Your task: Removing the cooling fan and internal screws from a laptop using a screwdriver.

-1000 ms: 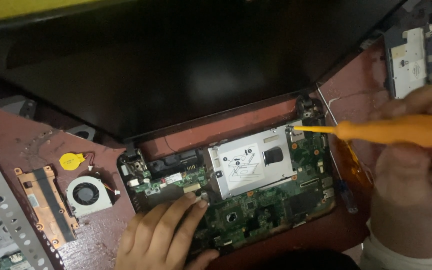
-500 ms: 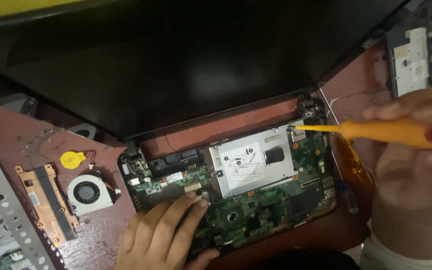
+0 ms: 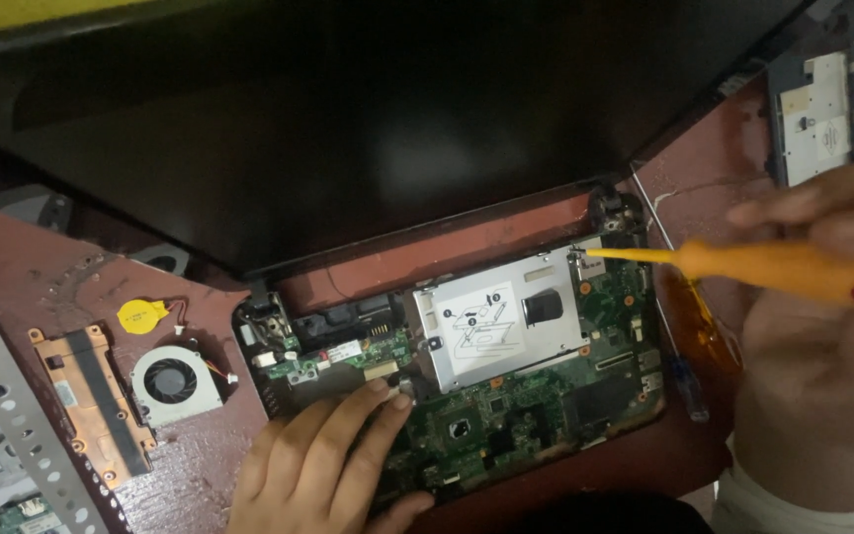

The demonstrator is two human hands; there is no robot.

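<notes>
1. Screwdriver (image 3: 783, 267), with its orange handle, lies nearly level across the right side of the scene; its long axis runs right to left, and its thin tip meets the far right corner of the silver drive caddy (image 3: 501, 321).
2. Right hand (image 3: 822, 326) is clenched around the screwdriver's handle at the right edge, fingers curled over it. This hand is well to the right of the contact point, so the tool bridges the gap between hand and caddy.
3. Left hand (image 3: 323, 465) grasps nothing. It rests flat, fingers spread, on the near left part of the green motherboard (image 3: 526, 420), fingertips touching the board just left of the caddy's near corner.
4. The caddy sits in the opened laptop base (image 3: 447, 257), between the two hands; the left hand is nearer its near left corner, the screwdriver tip nearer its far right corner.
5. Beyond the base, the dark laptop screen (image 3: 378, 129) stands open on the far side.
6. On the tabletop (image 3: 42, 257) to the left lie a small cooling fan (image 3: 175, 381), a copper heatsink (image 3: 91, 400) beside it, and a yellow coin cell (image 3: 140, 314) farther off.
</notes>
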